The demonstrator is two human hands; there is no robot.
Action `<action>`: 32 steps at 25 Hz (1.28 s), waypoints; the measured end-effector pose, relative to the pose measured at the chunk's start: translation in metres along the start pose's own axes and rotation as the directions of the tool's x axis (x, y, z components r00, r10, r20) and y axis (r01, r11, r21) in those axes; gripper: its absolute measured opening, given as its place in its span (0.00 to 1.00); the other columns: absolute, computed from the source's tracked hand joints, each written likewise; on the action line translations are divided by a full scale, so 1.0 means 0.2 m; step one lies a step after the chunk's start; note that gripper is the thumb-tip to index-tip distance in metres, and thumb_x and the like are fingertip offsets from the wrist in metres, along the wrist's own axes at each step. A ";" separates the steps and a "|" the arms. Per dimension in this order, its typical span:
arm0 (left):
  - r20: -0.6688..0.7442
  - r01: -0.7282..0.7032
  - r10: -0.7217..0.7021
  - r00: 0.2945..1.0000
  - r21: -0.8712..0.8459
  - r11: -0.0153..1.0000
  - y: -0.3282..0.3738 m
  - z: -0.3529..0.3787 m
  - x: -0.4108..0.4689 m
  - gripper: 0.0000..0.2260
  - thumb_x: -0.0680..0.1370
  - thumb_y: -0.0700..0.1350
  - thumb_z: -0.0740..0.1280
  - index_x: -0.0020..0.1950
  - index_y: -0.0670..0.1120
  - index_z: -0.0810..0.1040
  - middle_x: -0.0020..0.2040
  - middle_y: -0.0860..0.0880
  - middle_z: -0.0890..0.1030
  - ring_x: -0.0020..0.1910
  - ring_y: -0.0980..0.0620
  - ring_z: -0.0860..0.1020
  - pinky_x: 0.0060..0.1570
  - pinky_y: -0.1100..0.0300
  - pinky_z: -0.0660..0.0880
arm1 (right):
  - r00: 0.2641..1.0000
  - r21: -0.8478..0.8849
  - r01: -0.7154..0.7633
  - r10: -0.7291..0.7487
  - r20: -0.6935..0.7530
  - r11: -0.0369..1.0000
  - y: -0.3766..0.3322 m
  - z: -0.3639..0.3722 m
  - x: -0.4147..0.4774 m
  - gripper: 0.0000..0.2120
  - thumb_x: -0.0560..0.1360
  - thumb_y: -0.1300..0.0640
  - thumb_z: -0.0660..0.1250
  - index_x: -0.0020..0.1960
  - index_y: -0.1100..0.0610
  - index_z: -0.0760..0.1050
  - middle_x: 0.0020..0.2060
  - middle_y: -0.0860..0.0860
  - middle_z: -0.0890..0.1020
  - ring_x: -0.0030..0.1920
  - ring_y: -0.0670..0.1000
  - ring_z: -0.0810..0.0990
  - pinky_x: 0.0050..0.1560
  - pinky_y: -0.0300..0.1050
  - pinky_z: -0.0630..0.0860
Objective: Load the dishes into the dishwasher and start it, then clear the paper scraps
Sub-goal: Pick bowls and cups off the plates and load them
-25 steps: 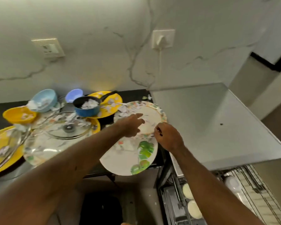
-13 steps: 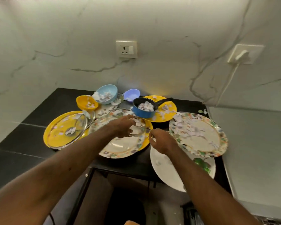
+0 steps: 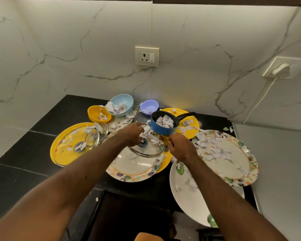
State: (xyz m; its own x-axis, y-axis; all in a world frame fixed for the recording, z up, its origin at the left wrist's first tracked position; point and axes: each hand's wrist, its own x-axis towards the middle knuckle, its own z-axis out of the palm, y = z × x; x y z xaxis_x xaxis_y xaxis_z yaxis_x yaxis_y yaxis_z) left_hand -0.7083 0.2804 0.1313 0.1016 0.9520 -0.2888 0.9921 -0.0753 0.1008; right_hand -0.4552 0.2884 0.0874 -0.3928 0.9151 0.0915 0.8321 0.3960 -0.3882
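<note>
Reaching in from the bottom of frame with both arms to the dish pile at centre, on the black counter (image 3: 24, 159).

Got left hand (image 3: 131, 134) palm-down over paper scraps (image 3: 149, 135) heaped on a tilted glass lid (image 3: 146, 151), fingers curled. Can't tell if pinching scraps or just resting.

Got right hand (image 3: 181, 148) just right of it, fingers curled in at the lid's right rim. Can't tell what's gripped, if anything.

Under that lid: floral plate (image 3: 134, 169) stacked on a centre yellow plate (image 3: 166, 161).

Just above the hands: blue saucepan (image 3: 161, 130) full of scraps, sitting on a back yellow plate (image 3: 189, 122).

Right of centre: big floral platter (image 3: 250, 164) littered with scraps, overlapping a white leaf plate (image 3: 186, 202) that hangs past the counter edge at lower right.

Left of centre: left yellow plate (image 3: 59, 145) with a second glass lid (image 3: 71, 151) on it.

Upper centre, by the wall: yellow bowl (image 3: 94, 117), light blue bowl (image 3: 127, 103), purple bowl (image 3: 150, 105), all with scraps inside.
</note>
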 end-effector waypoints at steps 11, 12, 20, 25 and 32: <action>0.032 0.119 -0.122 0.992 0.086 0.989 -0.08 -0.08 0.57 0.25 0.80 0.48 0.69 0.77 0.47 0.71 0.80 0.47 0.65 0.74 0.44 0.69 0.68 0.50 0.72 | 0.982 0.012 0.161 -0.159 -0.105 0.987 0.17 -0.12 0.48 0.09 0.83 0.52 0.64 0.57 0.54 0.79 0.53 0.52 0.82 0.52 0.54 0.80 0.46 0.48 0.78; 0.038 0.121 -0.125 0.991 0.087 0.989 -0.09 -0.08 0.62 0.27 0.80 0.47 0.69 0.79 0.48 0.68 0.81 0.47 0.63 0.76 0.43 0.67 0.71 0.49 0.71 | 0.980 0.012 0.173 -0.171 -0.101 0.985 0.20 -0.13 0.51 0.09 0.83 0.51 0.63 0.57 0.54 0.79 0.52 0.51 0.82 0.52 0.53 0.80 0.45 0.48 0.77; 0.117 0.080 -0.092 0.989 0.102 0.991 -0.11 0.06 0.88 0.33 0.81 0.52 0.68 0.83 0.55 0.59 0.85 0.47 0.52 0.83 0.40 0.51 0.79 0.41 0.57 | 0.980 0.009 0.191 -0.190 -0.054 0.982 0.41 -0.21 0.63 0.07 0.84 0.51 0.63 0.57 0.51 0.78 0.51 0.48 0.82 0.49 0.48 0.77 0.45 0.42 0.77; 0.174 0.100 -0.113 0.978 0.083 0.992 -0.15 0.10 0.96 0.35 0.81 0.56 0.68 0.84 0.56 0.55 0.85 0.47 0.49 0.83 0.39 0.46 0.80 0.38 0.53 | 0.988 0.073 0.144 -0.139 -0.066 0.987 0.48 -0.22 0.64 0.06 0.84 0.50 0.64 0.55 0.50 0.78 0.50 0.46 0.81 0.47 0.46 0.78 0.45 0.41 0.76; 0.086 0.073 -0.081 0.993 0.101 0.992 -0.19 0.14 1.02 0.27 0.78 0.48 0.74 0.77 0.54 0.72 0.78 0.48 0.70 0.77 0.41 0.63 0.73 0.41 0.68 | 0.994 0.099 0.100 -0.096 -0.046 0.990 0.52 -0.20 0.66 0.09 0.84 0.50 0.64 0.60 0.51 0.79 0.53 0.46 0.82 0.50 0.46 0.79 0.50 0.44 0.81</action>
State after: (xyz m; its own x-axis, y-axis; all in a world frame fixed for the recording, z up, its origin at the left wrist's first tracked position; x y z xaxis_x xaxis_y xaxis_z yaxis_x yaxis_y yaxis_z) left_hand -0.7233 0.4685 0.0420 0.0266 0.9258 -0.3771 0.9992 -0.0357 -0.0171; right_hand -0.4044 0.4525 0.0967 -0.4526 0.8753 0.1701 0.7457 0.4762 -0.4660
